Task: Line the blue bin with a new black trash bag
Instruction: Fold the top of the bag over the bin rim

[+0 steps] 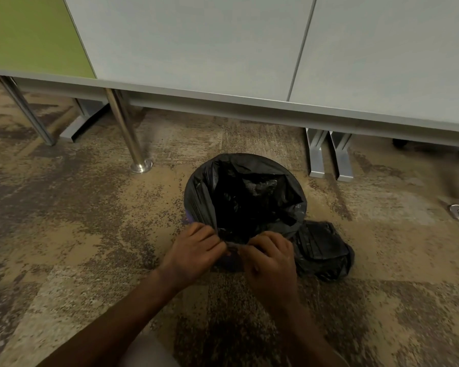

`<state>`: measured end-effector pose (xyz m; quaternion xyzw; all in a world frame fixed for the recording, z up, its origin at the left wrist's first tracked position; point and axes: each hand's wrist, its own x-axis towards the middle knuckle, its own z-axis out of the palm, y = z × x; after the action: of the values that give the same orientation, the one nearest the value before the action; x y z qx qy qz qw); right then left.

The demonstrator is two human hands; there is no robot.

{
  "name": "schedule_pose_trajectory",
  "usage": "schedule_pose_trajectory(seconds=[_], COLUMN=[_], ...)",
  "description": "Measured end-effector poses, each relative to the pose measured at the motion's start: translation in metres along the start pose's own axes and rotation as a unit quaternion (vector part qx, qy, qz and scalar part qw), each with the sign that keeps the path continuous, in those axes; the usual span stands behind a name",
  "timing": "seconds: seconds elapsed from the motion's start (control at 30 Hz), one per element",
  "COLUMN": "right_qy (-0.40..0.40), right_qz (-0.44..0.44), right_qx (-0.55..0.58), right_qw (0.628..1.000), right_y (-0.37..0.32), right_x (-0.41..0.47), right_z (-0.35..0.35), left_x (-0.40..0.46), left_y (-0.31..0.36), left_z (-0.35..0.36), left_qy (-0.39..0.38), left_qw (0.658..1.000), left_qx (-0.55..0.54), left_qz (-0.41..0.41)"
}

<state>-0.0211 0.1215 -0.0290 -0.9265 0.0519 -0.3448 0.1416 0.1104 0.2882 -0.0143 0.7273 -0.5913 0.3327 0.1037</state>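
Note:
A round bin stands on the carpet, almost wholly covered by a black trash bag that lines its inside and folds over its rim. Only slivers of the blue bin show at the near-left rim and between my hands. My left hand and my right hand sit close together at the near rim. Each pinches the bag's edge, with a bunched strip of plastic stretched between them.
A folded pile of black plastic bags lies on the floor just right of the bin. A desk edge runs behind, with chrome legs to the left and grey metal feet to the right. Patterned carpet surrounds everything.

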Motion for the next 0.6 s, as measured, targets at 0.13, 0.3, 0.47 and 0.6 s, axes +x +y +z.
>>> schedule_pose_trajectory(seconds=[0.13, 0.3, 0.47, 0.6], right_qy=[0.034, 0.063, 0.035, -0.040], right_qz=[-0.016, -0.019, -0.023, -0.010], right_qx=[-0.034, -0.046, -0.026, 0.039], right_qw=[0.999, 0.997, 0.999, 0.998], right_y=[-0.009, -0.006, 0.005, 0.013], right_x=[-0.004, -0.015, -0.017, -0.008], right_z=[0.002, 0.006, 0.003, -0.006], left_x=[-0.007, -0.011, -0.023, -0.026], left_y=[-0.004, -0.001, -0.002, 0.002], left_z=[0.001, 0.006, 0.006, 0.007], left_qy=[0.011, 0.032, 0.035, 0.043], left_qw=[0.999, 0.998, 0.998, 0.998], left_qx=[0.019, 0.007, 0.007, -0.010], left_qz=[0.034, 0.053, 0.055, 0.045])
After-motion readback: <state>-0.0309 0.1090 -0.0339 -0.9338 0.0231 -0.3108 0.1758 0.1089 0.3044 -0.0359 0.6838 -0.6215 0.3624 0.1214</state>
